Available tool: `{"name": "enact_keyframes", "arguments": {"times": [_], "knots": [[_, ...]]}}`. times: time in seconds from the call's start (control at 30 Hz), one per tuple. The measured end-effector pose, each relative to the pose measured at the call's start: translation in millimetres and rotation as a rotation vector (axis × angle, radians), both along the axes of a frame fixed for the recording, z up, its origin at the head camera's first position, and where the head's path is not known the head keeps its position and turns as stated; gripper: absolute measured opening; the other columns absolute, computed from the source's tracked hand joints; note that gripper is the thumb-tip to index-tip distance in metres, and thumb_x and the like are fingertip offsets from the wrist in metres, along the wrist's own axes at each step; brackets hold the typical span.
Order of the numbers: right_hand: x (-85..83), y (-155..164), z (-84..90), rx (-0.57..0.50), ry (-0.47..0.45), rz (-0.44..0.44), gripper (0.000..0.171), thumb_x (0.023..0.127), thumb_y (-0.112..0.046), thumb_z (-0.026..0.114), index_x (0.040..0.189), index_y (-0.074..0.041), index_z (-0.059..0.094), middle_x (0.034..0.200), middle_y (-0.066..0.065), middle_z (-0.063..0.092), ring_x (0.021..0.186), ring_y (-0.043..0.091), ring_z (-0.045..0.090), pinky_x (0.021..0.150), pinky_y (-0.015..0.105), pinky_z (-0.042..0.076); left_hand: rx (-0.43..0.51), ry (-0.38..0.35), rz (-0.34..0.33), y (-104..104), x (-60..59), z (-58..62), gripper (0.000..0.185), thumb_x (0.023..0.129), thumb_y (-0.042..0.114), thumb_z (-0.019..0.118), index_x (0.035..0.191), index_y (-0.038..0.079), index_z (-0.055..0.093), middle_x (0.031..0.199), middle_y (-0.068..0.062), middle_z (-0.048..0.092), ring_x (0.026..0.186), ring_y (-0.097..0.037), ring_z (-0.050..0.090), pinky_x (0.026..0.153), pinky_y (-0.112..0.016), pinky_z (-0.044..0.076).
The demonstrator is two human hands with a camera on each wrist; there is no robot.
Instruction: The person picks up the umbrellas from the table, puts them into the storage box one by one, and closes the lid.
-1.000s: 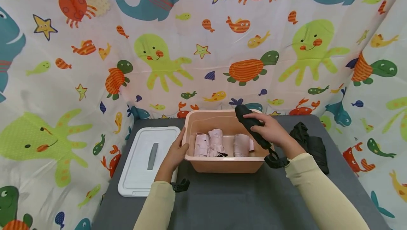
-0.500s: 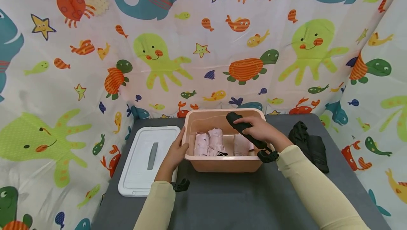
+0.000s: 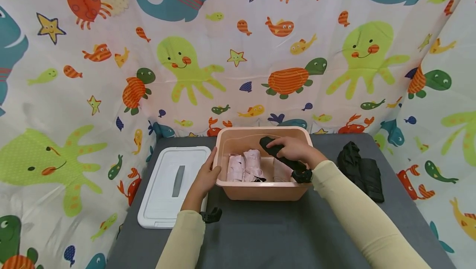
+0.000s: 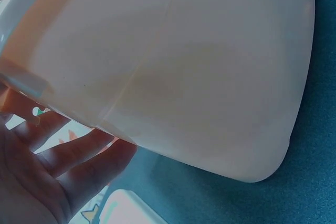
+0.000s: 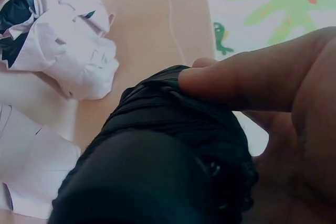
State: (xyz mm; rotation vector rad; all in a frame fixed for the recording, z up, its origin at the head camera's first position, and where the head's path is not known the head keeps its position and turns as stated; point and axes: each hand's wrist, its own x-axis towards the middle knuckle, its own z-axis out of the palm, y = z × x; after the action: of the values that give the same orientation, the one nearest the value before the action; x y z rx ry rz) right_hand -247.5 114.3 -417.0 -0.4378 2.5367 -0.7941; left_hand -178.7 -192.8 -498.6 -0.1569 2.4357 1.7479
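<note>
An orange-pink plastic bin (image 3: 260, 193) stands on the table, with several rolled pale pink bundles (image 3: 253, 162) inside. My left hand (image 3: 205, 178) rests against the bin's left end, its fingers extended along the wall and rim. In the left wrist view, its fingers (image 4: 79, 153) touch the bin's edge. My right hand (image 3: 297, 150) grips a black folded umbrella (image 3: 270, 146) over the right part of the bin, tilted with its far end towards the back left. The right wrist view shows the thumb pressed on the umbrella's folded fabric (image 5: 152, 111); the other fingers are mostly hidden.
Left of the bin lies a white lid (image 3: 160, 194) with a grey handle (image 3: 178, 181). At the right of the grey table (image 3: 260, 236) lie black folded bundles (image 3: 372, 180). A curtain (image 3: 238, 91) printed with sea animals hangs behind the table and at its sides.
My right hand has moved left and lower with the umbrella, from the bin's right side to over its inside. The left hand stays at the bin's left end.
</note>
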Motion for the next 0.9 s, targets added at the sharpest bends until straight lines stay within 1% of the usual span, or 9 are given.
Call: {"name": "enact_keyframes", "arguments": {"times": [0.1,0.27,0.4,0.57,0.7,0.9], "knots": [[-3.3,-2,-6.0,0.01,-0.05,-0.026,0.048,0.084,-0.01,0.055,0.13,-0.023,0.063,0.141,0.016,0.051,0.109,0.033,0.05,0.076,0.036,0.045,-0.005,0.003,0.001,0,1.4,-0.1,0.071,0.093,0.016,0.048,0.151,0.047,0.021,0.158,-0.008,0.031,0.132,-0.033,0.048,0.1,-0.051,0.047],[-8.2,-7,-13.5,0.031,-0.109,-0.043,0.051,0.084,-0.009,0.054,0.133,-0.021,0.061,0.141,0.017,0.05,0.106,0.032,0.052,0.071,0.034,0.049,-0.018,0.0,0.002,-1,2.8,-0.4,0.071,0.092,0.017,0.049,0.151,0.047,0.021,0.158,-0.008,0.031,0.133,-0.033,0.047,0.101,-0.052,0.045],[-11.7,-8,-19.2,0.028,-0.157,-0.042,0.05,0.085,-0.006,0.053,0.134,-0.017,0.06,0.142,0.02,0.047,0.103,0.031,0.053,0.068,0.032,0.052,-0.027,-0.005,0.0,-1,3.8,0.1,0.071,0.092,0.018,0.048,0.15,0.048,0.021,0.159,-0.006,0.029,0.135,-0.032,0.045,0.101,-0.052,0.045],[-16.0,-10,-24.2,0.035,-0.179,-0.024,0.05,0.086,-0.005,0.054,0.134,-0.015,0.06,0.143,0.019,0.046,0.103,0.03,0.052,0.068,0.03,0.05,-0.038,0.0,0.004,-1,3.1,0.9,0.071,0.092,0.018,0.049,0.15,0.048,0.021,0.158,-0.006,0.03,0.133,-0.032,0.047,0.1,-0.051,0.046],[-20.2,-11,-29.3,0.037,-0.193,-0.016,0.049,0.085,-0.004,0.054,0.132,-0.012,0.061,0.141,0.018,0.049,0.105,0.03,0.05,0.069,0.03,0.049,-0.033,-0.004,0.005,-2,1.8,-0.3,0.071,0.092,0.018,0.049,0.15,0.049,0.021,0.158,-0.006,0.03,0.134,-0.032,0.046,0.101,-0.052,0.045],[-23.7,-14,-34.1,0.056,-0.218,0.007,0.05,0.085,-0.004,0.054,0.134,-0.01,0.059,0.14,0.018,0.05,0.108,0.029,0.049,0.077,0.031,0.048,-0.035,-0.001,0.002,-2,-0.1,-2.3,0.071,0.093,0.019,0.049,0.15,0.049,0.02,0.159,-0.003,0.028,0.138,-0.032,0.042,0.103,-0.052,0.043]]}}
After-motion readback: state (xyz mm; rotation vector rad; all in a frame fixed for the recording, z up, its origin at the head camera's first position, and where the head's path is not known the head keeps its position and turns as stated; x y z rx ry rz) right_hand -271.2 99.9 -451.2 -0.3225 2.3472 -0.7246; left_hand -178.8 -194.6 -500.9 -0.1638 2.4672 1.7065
